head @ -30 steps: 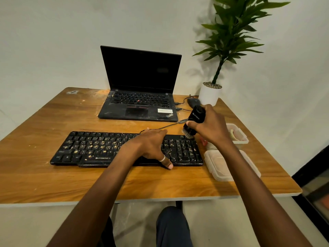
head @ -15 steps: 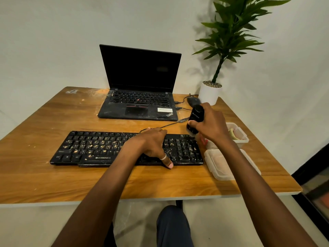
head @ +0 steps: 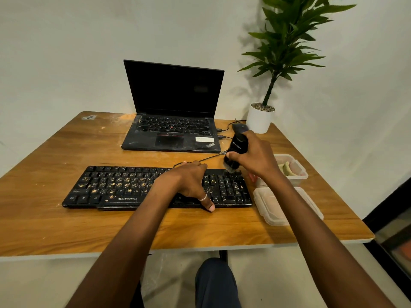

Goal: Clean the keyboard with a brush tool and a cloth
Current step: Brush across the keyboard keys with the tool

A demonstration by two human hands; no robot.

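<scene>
A black keyboard (head: 115, 187) strewn with pale crumbs lies across the wooden table (head: 66, 225). My left hand (head: 189, 181) rests on its middle, fingers spread over the keys and the thumb, with a ring on it, hooked over the front edge. My right hand (head: 255, 157) grips a black brush tool (head: 238, 150) upright, with its bristles touching the keys at the keyboard's far right corner. A green cloth (head: 287, 168) sits in an open plastic container at the right.
An open black laptop (head: 173, 130) stands behind the keyboard, with cables and a mouse (head: 239, 127) to its right. A potted plant (head: 260, 117) occupies the back right corner. A plastic container (head: 298, 174) and its lid (head: 273, 207) lie right of the keyboard.
My right hand swept the brush back and up slightly, then returned it down onto the keyboard's far right keys. My left hand stayed put on the keyboard.
</scene>
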